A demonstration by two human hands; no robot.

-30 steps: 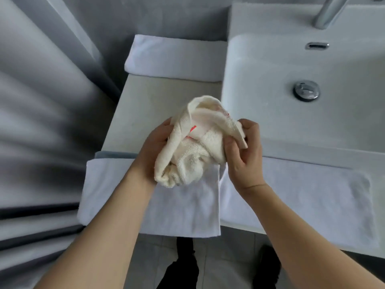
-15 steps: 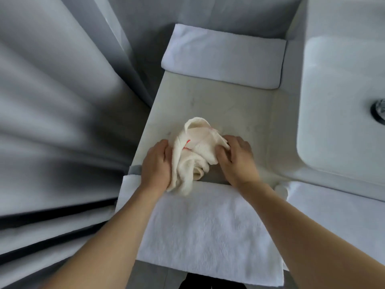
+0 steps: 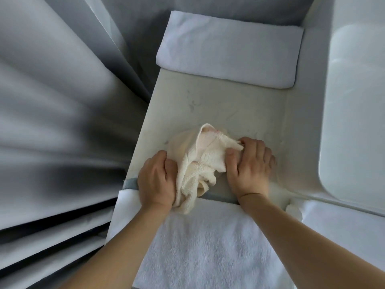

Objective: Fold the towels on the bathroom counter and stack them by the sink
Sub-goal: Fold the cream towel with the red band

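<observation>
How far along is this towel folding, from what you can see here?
Done: one white towel lies folded at the back of the counter, beside the sink.
In hand: the left hand and right hand hold a crumpled cream towel on the counter, not yet folded.
Left: a white towel draped over the front edge looks unfolded, and no stack shows yet.

Sink point(image 3: 354, 101) cut off by right edge, drain not in view. Front towel point(image 3: 208, 243) runs off bottom edge. Left hand point(image 3: 156, 180) fingers tucked behind cream cloth point(image 3: 200, 163), can't see grip. Cloth's bunched folds hide its shape. Curtain point(image 3: 52, 101) at left blurred. Desk point(image 3: 218, 105) front edge covered by towel.
</observation>
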